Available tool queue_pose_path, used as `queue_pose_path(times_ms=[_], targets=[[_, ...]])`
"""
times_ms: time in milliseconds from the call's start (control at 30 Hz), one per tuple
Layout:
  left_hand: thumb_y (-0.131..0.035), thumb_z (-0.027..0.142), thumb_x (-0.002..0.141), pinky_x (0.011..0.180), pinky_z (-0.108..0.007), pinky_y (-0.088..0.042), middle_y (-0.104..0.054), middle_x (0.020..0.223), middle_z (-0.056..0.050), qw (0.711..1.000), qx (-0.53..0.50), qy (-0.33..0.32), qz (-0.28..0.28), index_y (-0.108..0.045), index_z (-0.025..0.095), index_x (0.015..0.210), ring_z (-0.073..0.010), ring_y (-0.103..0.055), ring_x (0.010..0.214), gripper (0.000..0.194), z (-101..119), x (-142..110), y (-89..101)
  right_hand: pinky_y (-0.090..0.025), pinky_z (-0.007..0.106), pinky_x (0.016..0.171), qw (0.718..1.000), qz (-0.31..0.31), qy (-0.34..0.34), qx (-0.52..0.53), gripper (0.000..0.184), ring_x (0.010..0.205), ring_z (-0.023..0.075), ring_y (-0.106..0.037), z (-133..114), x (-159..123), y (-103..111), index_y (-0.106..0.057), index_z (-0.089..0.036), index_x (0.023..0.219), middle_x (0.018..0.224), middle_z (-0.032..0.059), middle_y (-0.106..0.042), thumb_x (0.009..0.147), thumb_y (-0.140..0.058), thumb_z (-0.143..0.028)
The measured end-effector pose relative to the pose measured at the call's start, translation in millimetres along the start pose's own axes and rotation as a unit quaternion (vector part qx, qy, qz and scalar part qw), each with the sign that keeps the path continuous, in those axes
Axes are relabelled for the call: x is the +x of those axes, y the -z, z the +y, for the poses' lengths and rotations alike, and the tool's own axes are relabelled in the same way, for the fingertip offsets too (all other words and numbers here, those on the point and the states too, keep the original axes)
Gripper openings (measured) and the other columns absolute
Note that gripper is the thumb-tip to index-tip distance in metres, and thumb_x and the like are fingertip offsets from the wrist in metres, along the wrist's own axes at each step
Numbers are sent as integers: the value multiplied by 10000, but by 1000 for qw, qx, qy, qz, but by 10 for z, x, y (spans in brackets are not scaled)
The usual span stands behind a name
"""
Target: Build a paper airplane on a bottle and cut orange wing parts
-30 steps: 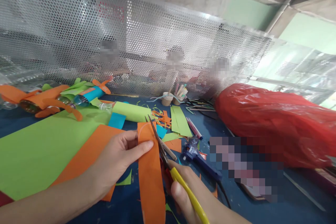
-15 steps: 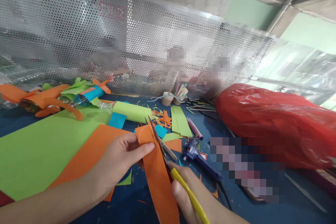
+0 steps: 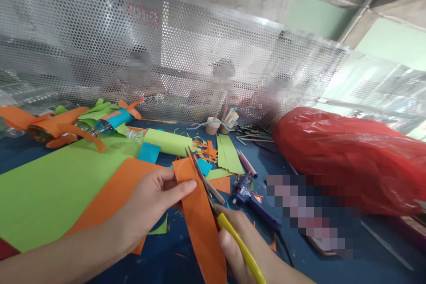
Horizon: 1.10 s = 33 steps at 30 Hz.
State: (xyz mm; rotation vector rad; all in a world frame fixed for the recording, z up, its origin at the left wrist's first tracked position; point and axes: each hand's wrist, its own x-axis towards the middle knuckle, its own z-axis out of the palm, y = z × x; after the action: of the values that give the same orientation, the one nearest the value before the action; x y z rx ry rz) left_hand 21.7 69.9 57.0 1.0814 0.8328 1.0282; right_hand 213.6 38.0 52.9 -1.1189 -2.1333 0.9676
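Observation:
My left hand (image 3: 151,202) pinches the upper end of a long orange paper strip (image 3: 199,222) between thumb and fingers. The strip slants down to the right over the blue table (image 3: 319,262). My right hand (image 3: 238,244) grips yellow-handled scissors (image 3: 216,213); their blades are parted and run along the strip's right edge, tips near its top. A thin pale pencil line curves across the strip's upper end.
Large green (image 3: 49,186) and orange (image 3: 109,195) paper sheets lie to the left. Paper-wrapped bottles (image 3: 109,122) and a green roll (image 3: 166,141) lie behind them. A blue glue gun (image 3: 253,202) sits right of the scissors. A bulky red plastic bag (image 3: 349,159) fills the right. A perforated metal screen (image 3: 199,62) backs the table.
The strip's lower end has swung to the right and its top has tilted left, with the scissors staying at its right edge. Both hands keep their grips.

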Motion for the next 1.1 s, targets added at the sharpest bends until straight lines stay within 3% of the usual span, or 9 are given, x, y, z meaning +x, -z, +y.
queue_pose_path(times_ms=[233,500,867,1100], targets=[[-746,346,800,779,-296,-547,-789,863,-29,1000,-17,-4,-16,-767,203,899,-204,-717,809,176,7,-13,-1,-282,237,415,999,8,22,24,629,476,106,-372,11,6,-18,-454,-196,735,585,-21,-430,879,-243,-771],[-755,318,793,785,-297,-555,-792,844,-30,999,-45,-7,-29,-769,187,899,-197,-725,774,169,11,9,-9,-349,241,427,999,50,13,-8,721,511,137,-430,1,7,-38,-506,-194,684,594,12,-468,839,-182,-820],[-744,335,791,772,-300,-557,-787,846,-17,999,-41,-24,-25,-771,205,891,-202,-720,789,166,10,19,-10,-289,220,423,1000,-7,10,20,629,500,102,-373,4,-8,10,-438,-197,723,590,-29,-407,891,-229,-767],[-729,322,814,797,-287,-549,-787,866,-7,998,-48,-20,-27,-774,227,918,-193,-716,819,148,16,11,1,-300,210,404,999,-28,12,37,662,469,99,-394,-10,10,41,-504,-177,790,545,-34,-429,892,-228,-770]])
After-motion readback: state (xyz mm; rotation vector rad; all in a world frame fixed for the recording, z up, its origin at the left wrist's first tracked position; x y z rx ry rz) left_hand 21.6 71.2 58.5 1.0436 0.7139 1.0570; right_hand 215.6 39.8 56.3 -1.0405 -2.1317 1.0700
